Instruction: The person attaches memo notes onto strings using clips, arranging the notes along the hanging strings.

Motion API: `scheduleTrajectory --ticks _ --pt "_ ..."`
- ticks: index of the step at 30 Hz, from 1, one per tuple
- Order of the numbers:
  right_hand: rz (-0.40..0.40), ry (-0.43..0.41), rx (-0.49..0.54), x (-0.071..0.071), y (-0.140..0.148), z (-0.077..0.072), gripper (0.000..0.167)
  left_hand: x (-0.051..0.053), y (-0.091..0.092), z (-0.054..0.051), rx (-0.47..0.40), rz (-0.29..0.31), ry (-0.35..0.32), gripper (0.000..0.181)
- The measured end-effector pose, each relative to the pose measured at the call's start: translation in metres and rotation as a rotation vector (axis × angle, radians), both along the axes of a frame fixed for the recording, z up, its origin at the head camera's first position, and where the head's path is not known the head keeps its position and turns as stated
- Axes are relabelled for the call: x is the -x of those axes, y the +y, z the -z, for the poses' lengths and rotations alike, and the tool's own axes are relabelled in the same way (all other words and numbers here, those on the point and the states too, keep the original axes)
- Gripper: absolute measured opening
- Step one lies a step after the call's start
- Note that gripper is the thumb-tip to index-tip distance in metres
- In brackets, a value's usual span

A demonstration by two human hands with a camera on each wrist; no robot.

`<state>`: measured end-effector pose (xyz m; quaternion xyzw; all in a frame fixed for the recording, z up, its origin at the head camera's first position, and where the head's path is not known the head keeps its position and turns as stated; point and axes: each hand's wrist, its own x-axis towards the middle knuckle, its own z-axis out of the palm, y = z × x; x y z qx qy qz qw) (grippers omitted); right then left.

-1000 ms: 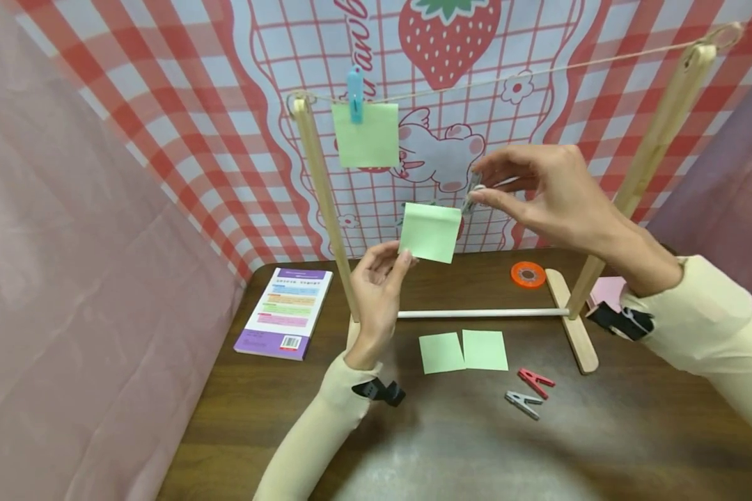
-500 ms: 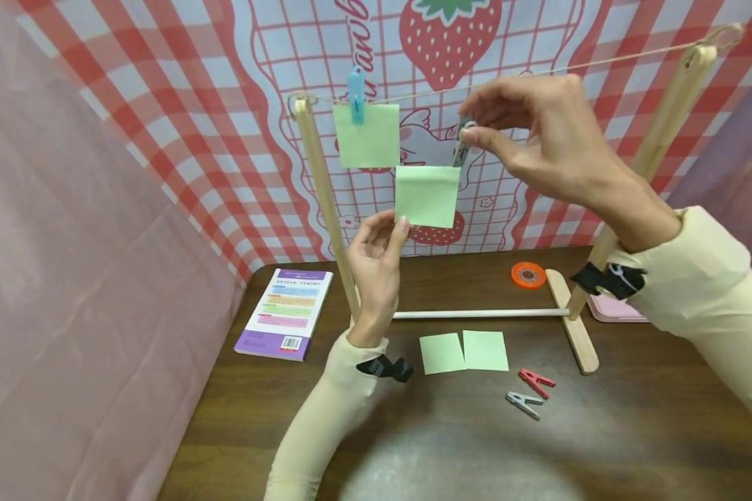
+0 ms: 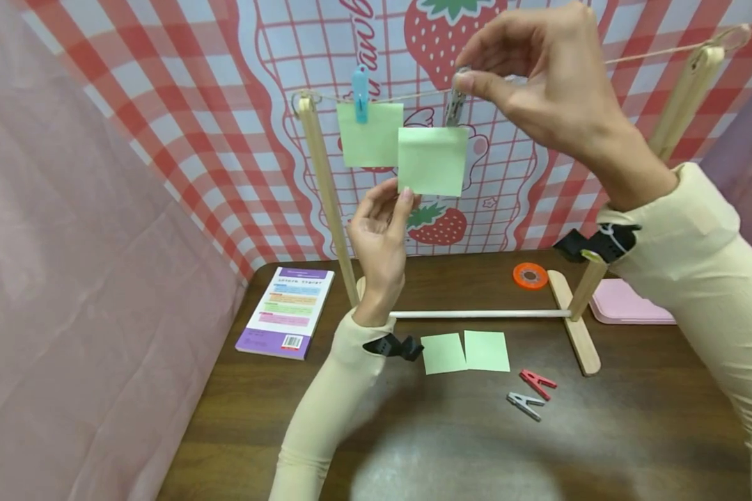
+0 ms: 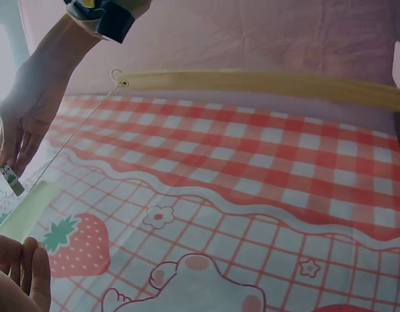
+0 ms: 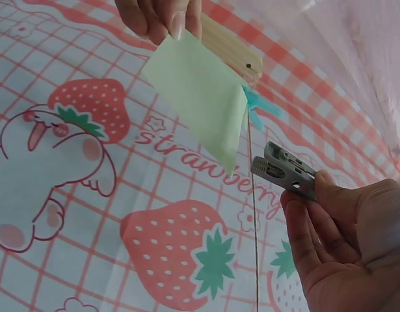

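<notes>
My left hand (image 3: 379,240) pinches a green sticky note (image 3: 432,163) at its lower left corner, just below a string (image 3: 654,53). My right hand (image 3: 558,94) holds a grey clothespin (image 3: 455,106) between thumb and fingers, close to the note's top edge. In the right wrist view, the tip of that clothespin (image 5: 284,170) is beside the string and apart from the note (image 5: 196,91). Farther left, a blue clothespin (image 3: 360,96) fixes another green sticky note (image 3: 371,142) to the string. The held note overlaps that one's right edge in the head view.
Wooden posts (image 3: 329,202) carry the string. On the table lie two green notes (image 3: 443,353), a red clothespin (image 3: 537,383), a grey clothespin (image 3: 526,405), an orange disc (image 3: 530,276), a purple-and-white book (image 3: 286,313) and a pink flat object (image 3: 629,303).
Both hands have risen, bringing the sticky note and the grey clothespin from below up to string height. The right hand has also shifted slightly left.
</notes>
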<state>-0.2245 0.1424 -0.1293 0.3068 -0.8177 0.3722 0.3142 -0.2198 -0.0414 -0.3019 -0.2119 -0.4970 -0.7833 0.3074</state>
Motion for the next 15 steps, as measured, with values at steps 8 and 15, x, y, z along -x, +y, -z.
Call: scheduleTrajectory --ticks 8,15 --pt "0.005 -0.063 0.076 0.010 -0.011 -0.017 0.015 0.006 0.005 -0.013 -0.014 -0.001 0.038 0.027" --pt "0.006 -0.087 0.081 0.025 -0.018 -0.023 0.017 0.008 0.013 -0.020 -0.053 0.016 0.006 0.026"
